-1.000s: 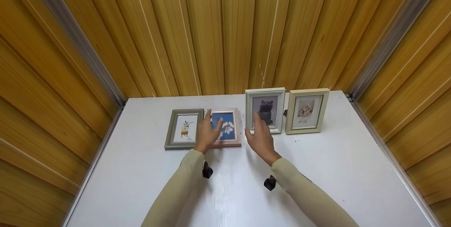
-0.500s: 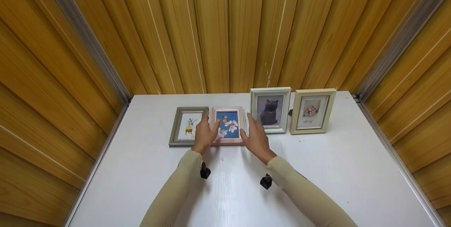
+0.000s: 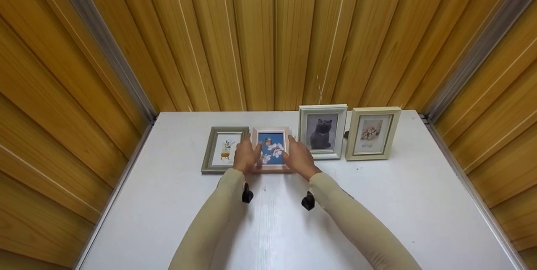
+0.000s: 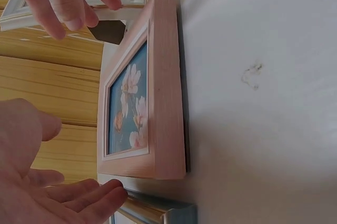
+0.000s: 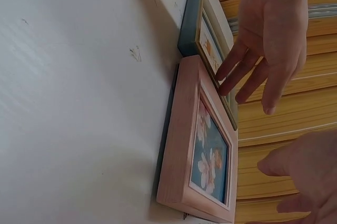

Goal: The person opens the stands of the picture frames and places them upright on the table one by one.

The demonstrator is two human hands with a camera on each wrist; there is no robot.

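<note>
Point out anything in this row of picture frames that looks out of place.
Two frames lie flat on the white table: the pink wooden frame with the blossom picture, between both hands, and the grey-green frame beside it. The white cat frame and cream frame stand upright.

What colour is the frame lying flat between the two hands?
The frame is pale pink, around a blue picture with white blossoms; the left wrist view shows it best.
</note>
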